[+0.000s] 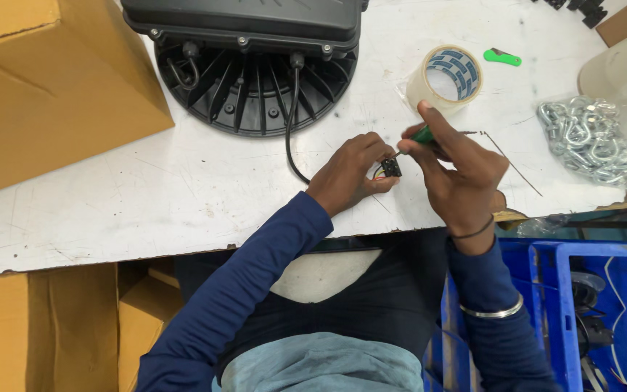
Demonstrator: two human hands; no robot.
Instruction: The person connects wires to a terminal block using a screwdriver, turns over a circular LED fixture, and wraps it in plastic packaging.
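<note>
My left hand (pixel 350 170) pinches a small black terminal block (pixel 391 168) with coloured wires running into it. A black cable (pixel 292 123) runs from the block's side back to a round black finned lamp housing (pixel 255 80) at the top of the white table (pixel 146 189). My right hand (pixel 459 167) grips a green-handled screwdriver (pixel 422 134), its thin tip touching the terminal block. Both hands are just above the table's front edge.
A large cardboard box (pixel 45 87) stands at the left. A roll of clear tape (pixel 448 76), a green cutter (pixel 502 56) and a bag of metal chain hooks (pixel 589 138) lie at the right. A blue plastic crate (pixel 582 305) sits below right; more cartons (pixel 59 327) below left.
</note>
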